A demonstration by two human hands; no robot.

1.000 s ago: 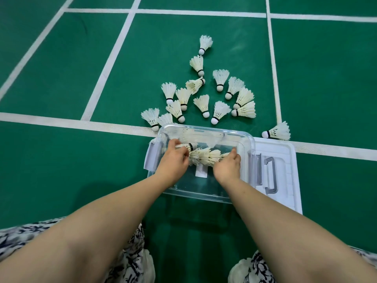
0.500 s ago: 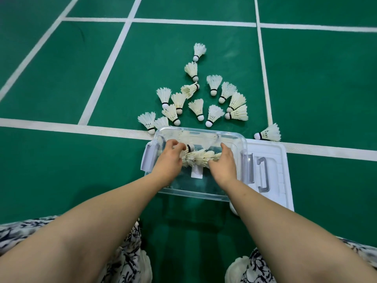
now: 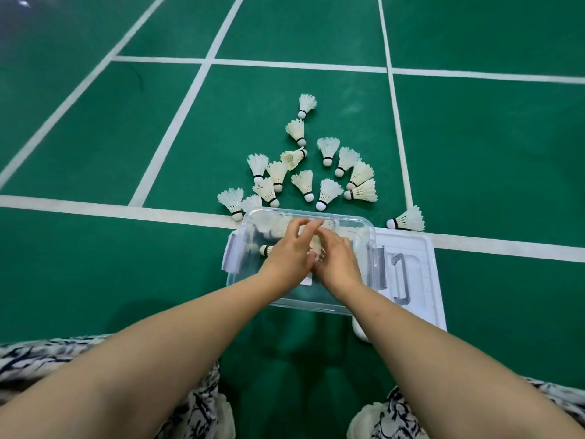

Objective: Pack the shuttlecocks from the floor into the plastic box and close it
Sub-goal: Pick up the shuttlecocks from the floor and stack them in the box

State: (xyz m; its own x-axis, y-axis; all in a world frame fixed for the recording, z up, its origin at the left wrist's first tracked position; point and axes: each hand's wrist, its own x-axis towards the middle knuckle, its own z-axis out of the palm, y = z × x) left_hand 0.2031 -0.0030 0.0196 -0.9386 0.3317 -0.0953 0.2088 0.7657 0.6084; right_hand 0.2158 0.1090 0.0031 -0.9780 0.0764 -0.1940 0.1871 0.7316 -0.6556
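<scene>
**Both hands over the open plastic box**

The plastic box (image 3: 368,236) is clear and stands open on the green floor (image 3: 95,280), directly under the fingers of both hands. Some white shuttlecocks (image 3: 269,224) lie inside it. Their feathers show against the far wall, just left of the left fingers. One dark-banded cork (image 3: 265,249) points out to the left of the left hand (image 3: 289,259).

This hand is above the box with its fingers (image 3: 304,228) straight and spread, released, holding nothing. The right hand (image 3: 338,264) is close beside it. Its fingers (image 3: 329,240) bend down into the box among the feathers, and I cannot tell if they grasp a shuttlecock or not.

Beyond the fingers, a group of loose shuttlecocks (image 3: 304,182) lies on the floor, most with the cork toward the box. A single shuttlecock (image 3: 408,220) lies apart, to the right of the fingers. The white lid (image 3: 421,248) with its grey handle (image 3: 400,278) lies flat to the right of the right hand, against the box. A white court line (image 3: 126,212) runs to the left of the fingers. Patterned clothing (image 3: 31,356) shows at the near edge.
</scene>
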